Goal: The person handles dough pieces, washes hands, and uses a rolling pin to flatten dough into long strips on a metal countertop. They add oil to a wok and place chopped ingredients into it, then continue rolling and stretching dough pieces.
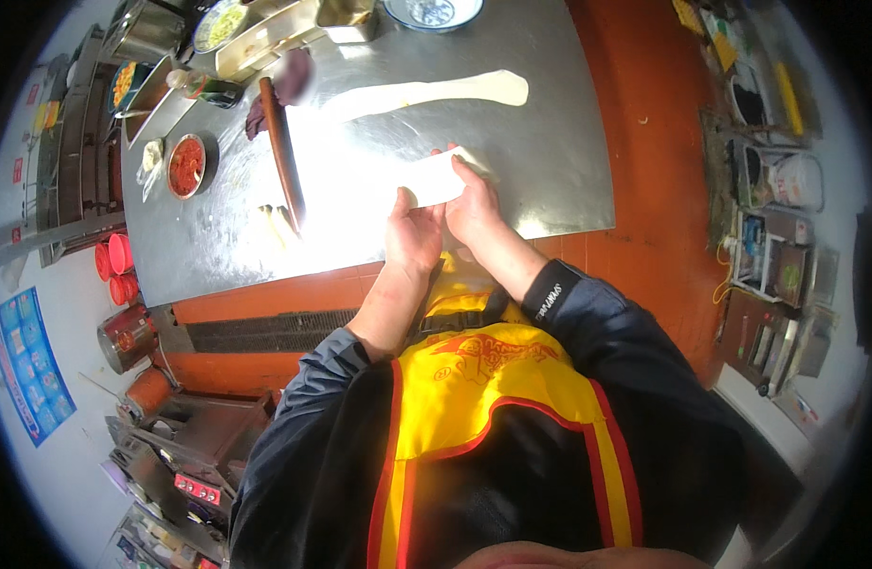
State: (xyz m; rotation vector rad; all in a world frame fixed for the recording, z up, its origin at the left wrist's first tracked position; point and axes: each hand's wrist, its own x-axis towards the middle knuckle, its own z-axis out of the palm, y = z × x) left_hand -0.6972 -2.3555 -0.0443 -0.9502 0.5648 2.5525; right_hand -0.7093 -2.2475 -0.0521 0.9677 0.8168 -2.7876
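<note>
My left hand (416, 231) and my right hand (473, 203) hold a pale, flat piece of dough (432, 179) between them, just above the near side of the steel table (549, 171). Both thumbs lie on its upper face; most of the fingers are hidden beneath it. Farther back, a long strip of rolled dough (443, 92) lies across the table, its left end washed out by glare. To the left rests a dark wooden rolling pin (281, 153) beside a purple cloth (293, 80). Small pale pieces, perhaps dough (278, 224), sit near the pin's lower end.
On the left stand a metal bowl of red sauce (187, 167), a plastic bag (151, 160) and a bottle of dark liquid (212, 89). Steel trays (265, 43), a bowl of shredded food (221, 27) and a blue-white bowl (433, 13) line the far edge.
</note>
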